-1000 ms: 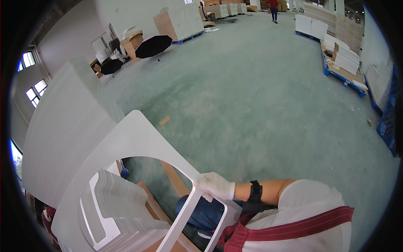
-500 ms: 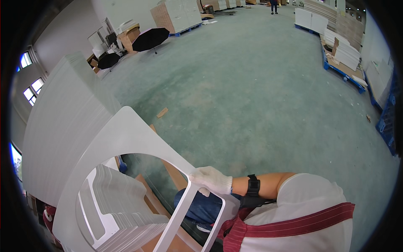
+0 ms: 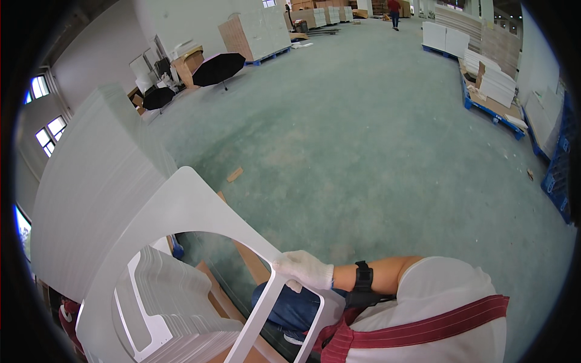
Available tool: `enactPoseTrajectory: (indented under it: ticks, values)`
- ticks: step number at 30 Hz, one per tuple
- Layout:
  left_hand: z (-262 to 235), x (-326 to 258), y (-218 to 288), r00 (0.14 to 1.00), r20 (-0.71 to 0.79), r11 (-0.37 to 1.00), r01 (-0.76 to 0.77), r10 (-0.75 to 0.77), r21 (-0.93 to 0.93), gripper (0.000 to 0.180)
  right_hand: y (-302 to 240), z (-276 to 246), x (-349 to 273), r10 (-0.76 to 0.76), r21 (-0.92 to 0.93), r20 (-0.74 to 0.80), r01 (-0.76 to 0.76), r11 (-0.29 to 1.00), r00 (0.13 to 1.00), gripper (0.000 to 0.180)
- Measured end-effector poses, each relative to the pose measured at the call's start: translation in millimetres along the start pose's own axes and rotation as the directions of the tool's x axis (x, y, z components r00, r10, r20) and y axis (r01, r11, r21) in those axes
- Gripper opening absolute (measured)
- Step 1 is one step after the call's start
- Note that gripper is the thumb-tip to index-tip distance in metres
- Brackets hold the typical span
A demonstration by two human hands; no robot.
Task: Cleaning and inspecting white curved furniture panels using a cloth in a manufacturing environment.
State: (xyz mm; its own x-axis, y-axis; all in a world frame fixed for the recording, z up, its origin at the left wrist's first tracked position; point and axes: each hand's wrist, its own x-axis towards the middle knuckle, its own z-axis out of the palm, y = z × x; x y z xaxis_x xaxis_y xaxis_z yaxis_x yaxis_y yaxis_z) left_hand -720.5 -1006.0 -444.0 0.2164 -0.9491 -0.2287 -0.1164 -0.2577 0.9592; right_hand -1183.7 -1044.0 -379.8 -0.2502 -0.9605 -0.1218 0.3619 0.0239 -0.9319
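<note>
Item, held: one white cut-out panel (image 3: pixel 172 209), slanting across the lower left, its rounded corner uppermost, one large curved opening and narrower slots through it. My right hand (image 3: pixel 302 270), in a white knitted glove, pinches it where the curved rim meets the straight bar, fingers closed around the edge. My left hand: out of sight, grip unknown.

Item, change: the panel sits slightly lower in my view than half a second ago, and the far end of the room shows more; the hold is the same, which I judge to be a small tilt of my head and a steady grip.

Item, beneath: a stack of cut-out frames (image 3: pixel 181 290), seen through the large opening, with brown cardboard (image 3: pixel 251 260) beside it. To the left, a tall pile of white boards (image 3: pixel 91 193). At the left rim, a dark red and white shape (image 3: pixel 68 314), possibly clothing, too cramped to tell.

Item, room: green-grey floor (image 3: pixel 339 139), scuffed, bearing a cardboard scrap (image 3: pixel 235 175); two black umbrellas (image 3: pixel 218 69), open; boards on a blue pallet (image 3: pixel 495 116) at right; a distant person (image 3: pixel 394 13) in a red top
</note>
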Motion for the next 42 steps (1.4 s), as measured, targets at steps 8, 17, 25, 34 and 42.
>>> enactPoseTrajectory:
  ticks: [8,17,25,34,42]
  values:
    - [31.2,-25.3,29.6,0.993,-0.077,0.996,-0.094,0.093,-0.002,0.042,-1.2,-1.2,-1.8,0.032,0.01,0.011,-0.032,0.999,0.999,0.038]
    - [42.7,-48.9,48.8,0.981,-0.152,0.982,-0.137,0.117,-0.132,0.044,3.8,13.2,5.0,-0.03,-0.015,0.02,0.031,0.999,0.999,0.033]
    - [37.7,-44.7,54.7,0.936,-0.297,0.932,-0.267,0.191,-0.243,0.024,-14.0,22.3,2.6,-0.048,-0.098,0.079,0.056,0.994,0.996,0.032]
    - [30.6,-98.6,11.6,0.88,-0.474,0.883,-0.253,0.04,-0.395,0.054,-32.0,77.3,24.8,0.007,-0.219,0.364,0.078,0.973,0.931,0.043]
    - [42.5,-130.5,2.8,0.87,-0.461,0.828,-0.125,-0.174,-0.547,0.069,-52.2,142.0,54.0,0.075,-0.327,0.513,0.114,0.938,0.855,0.045]
